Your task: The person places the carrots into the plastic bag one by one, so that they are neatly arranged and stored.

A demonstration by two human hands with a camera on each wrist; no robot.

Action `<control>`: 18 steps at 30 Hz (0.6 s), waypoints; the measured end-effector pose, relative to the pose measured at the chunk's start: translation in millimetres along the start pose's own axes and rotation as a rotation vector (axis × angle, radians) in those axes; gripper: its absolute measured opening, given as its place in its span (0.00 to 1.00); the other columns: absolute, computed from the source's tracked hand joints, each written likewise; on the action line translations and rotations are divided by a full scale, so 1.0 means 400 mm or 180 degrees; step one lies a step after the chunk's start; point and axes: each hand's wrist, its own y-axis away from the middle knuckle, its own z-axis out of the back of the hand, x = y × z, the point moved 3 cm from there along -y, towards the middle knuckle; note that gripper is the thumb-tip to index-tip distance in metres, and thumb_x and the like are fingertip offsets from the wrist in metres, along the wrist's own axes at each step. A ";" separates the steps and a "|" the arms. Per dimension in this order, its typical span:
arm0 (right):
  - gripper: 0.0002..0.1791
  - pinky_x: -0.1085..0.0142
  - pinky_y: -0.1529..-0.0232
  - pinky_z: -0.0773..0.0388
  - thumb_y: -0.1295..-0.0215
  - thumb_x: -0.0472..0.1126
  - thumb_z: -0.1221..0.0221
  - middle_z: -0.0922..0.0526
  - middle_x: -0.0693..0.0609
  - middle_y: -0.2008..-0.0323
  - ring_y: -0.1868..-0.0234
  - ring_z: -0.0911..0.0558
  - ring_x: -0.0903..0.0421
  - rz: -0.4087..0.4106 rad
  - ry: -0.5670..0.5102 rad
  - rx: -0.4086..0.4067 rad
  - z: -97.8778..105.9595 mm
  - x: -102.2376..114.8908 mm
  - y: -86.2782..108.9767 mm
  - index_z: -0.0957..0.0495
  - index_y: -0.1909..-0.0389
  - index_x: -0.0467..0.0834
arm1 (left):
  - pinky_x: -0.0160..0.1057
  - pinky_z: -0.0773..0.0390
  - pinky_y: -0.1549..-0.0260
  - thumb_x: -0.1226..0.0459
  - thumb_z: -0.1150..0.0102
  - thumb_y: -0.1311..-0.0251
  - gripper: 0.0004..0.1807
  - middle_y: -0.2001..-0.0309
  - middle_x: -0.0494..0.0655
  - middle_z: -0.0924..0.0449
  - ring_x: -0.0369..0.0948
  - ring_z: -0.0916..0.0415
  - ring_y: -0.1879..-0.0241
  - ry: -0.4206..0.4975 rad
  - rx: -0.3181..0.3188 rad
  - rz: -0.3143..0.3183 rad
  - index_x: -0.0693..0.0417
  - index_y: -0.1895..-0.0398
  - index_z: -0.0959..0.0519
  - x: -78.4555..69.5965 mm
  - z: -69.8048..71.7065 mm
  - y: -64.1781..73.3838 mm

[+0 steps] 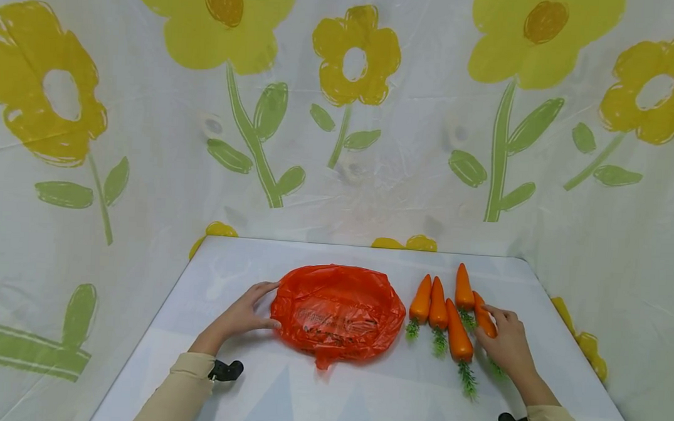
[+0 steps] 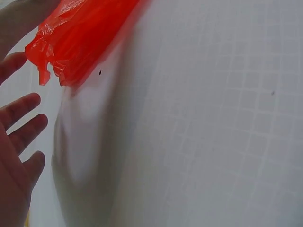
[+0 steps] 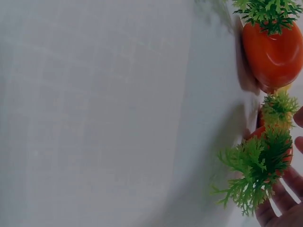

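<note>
1. One crumpled bag of thin red plastic (image 1: 338, 311): lies spread on the white counter (image 1: 419, 402), left of the carrots. No carrot shows on it; what is inside cannot be told.
2. Your left hand (image 1: 247, 308): grip released, fingers spread, fingertips and thumb at the bag's left edge.
3. Four glossy orange tapered carrots with green feathery tops: leftmost carrot (image 1: 420, 300), second carrot (image 1: 437, 305), near carrot (image 1: 458, 334), far carrot (image 1: 463, 288). All lie right of the bag, none touched by you.
4. One further orange carrot, the fifth carrot (image 1: 487, 323): rightmost, just beside the far carrot.
5. Your right hand (image 1: 509, 345): grip grasping the fifth carrot between thumb and fingers.
6. Done, by judgement: the bag is steadied and one carrot is taken hold of.
7. Left: the fifth carrot seems not yet clear of the counter; four others remain unhandled.
</note>
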 end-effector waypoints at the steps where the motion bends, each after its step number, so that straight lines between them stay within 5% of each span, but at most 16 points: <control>1: 0.31 0.30 0.44 0.30 0.34 0.41 0.41 0.38 0.24 0.39 0.42 0.35 0.26 -0.0007 -0.0010 -0.0005 -0.001 -0.002 0.001 0.33 0.33 0.32 | 0.72 0.36 0.37 0.44 0.20 0.55 0.55 0.23 0.60 0.44 0.64 0.47 0.25 -0.0016 0.0006 -0.0012 0.40 0.22 0.37 -0.002 -0.001 0.001; 8: 0.26 0.36 0.49 0.23 0.33 0.40 0.42 0.36 0.24 0.41 0.51 0.26 0.32 0.0016 -0.0083 -0.0069 -0.003 -0.013 0.007 0.29 0.38 0.30 | 0.70 0.35 0.36 0.45 0.20 0.55 0.56 0.22 0.60 0.47 0.65 0.49 0.24 0.0000 0.0071 -0.0113 0.41 0.21 0.37 0.000 -0.010 -0.006; 18: 0.24 0.36 0.47 0.24 0.30 0.42 0.43 0.35 0.25 0.41 0.51 0.26 0.32 -0.0029 -0.0157 0.0026 -0.008 -0.026 0.015 0.26 0.39 0.31 | 0.69 0.33 0.38 0.47 0.19 0.56 0.56 0.19 0.57 0.55 0.66 0.53 0.23 0.0065 0.0146 -0.0165 0.39 0.21 0.37 -0.005 -0.020 -0.012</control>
